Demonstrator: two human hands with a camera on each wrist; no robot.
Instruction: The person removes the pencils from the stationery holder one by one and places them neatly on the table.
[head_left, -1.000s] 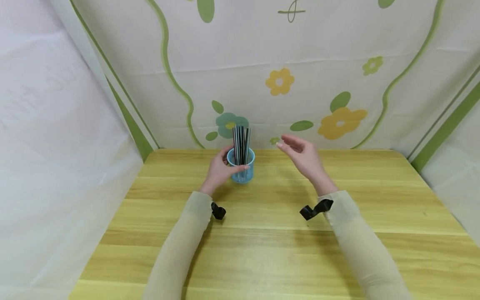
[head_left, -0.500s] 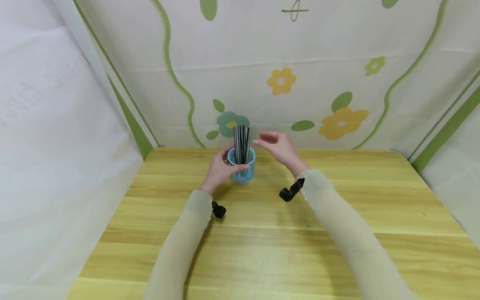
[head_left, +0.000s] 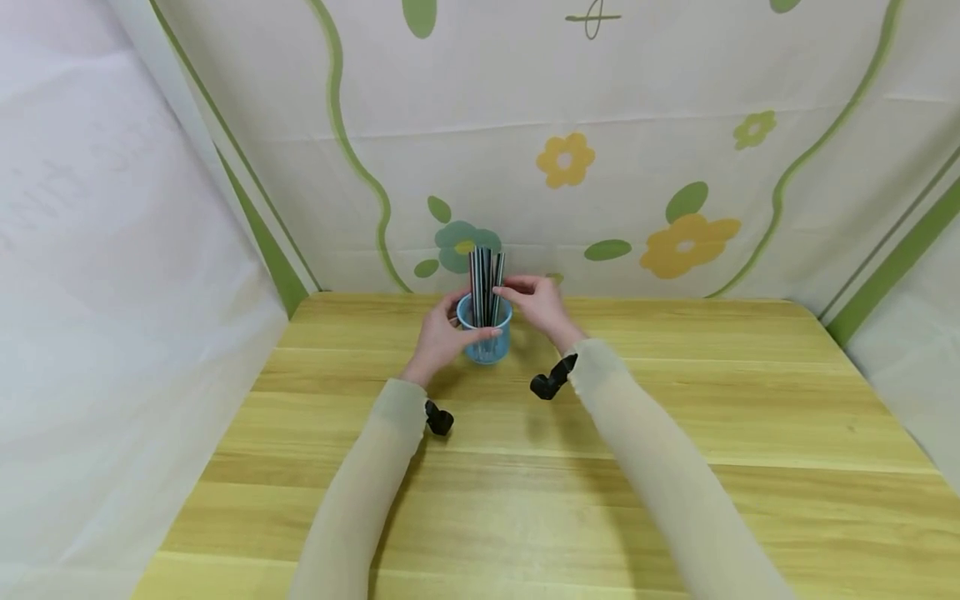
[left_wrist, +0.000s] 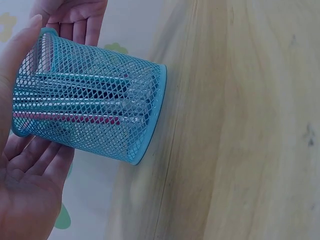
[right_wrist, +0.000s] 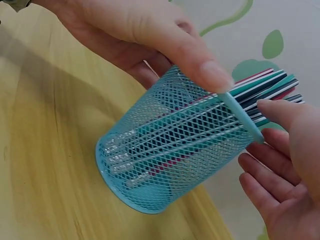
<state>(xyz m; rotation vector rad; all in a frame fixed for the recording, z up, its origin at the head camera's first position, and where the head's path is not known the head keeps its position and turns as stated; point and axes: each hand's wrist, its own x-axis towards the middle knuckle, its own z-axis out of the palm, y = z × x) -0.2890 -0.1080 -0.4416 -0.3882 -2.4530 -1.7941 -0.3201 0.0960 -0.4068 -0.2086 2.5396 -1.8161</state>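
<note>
A light-blue mesh pen holder (head_left: 487, 346) stands upright near the back of the wooden table. Several slim striped pencil-like sticks (right_wrist: 272, 87) lean in it, coloured black, white, green and red, with clear pieces at their lower ends. My left hand (head_left: 438, 337) grips the holder from the left, its thumb across the front below the rim and its fingers round the back. From the right, my right hand (head_left: 536, 302) reaches the sticks just above the rim. Its thumb tip (right_wrist: 267, 106) lies at the sticks, while its other fingers are relaxed beside the holder.
The wooden table (head_left: 480, 500) extends toward me and to the right. A white cloth with printed flowers (head_left: 566, 160) rises directly behind the holder. Another white cloth (head_left: 112, 333) hangs along the left side. A black wrist mount (head_left: 553, 377) sits at the right sleeve.
My right hand has moved left across the table's back, from apart from the holder to the sticks' upper ends. My left hand keeps its grip and the holder stays put.
</note>
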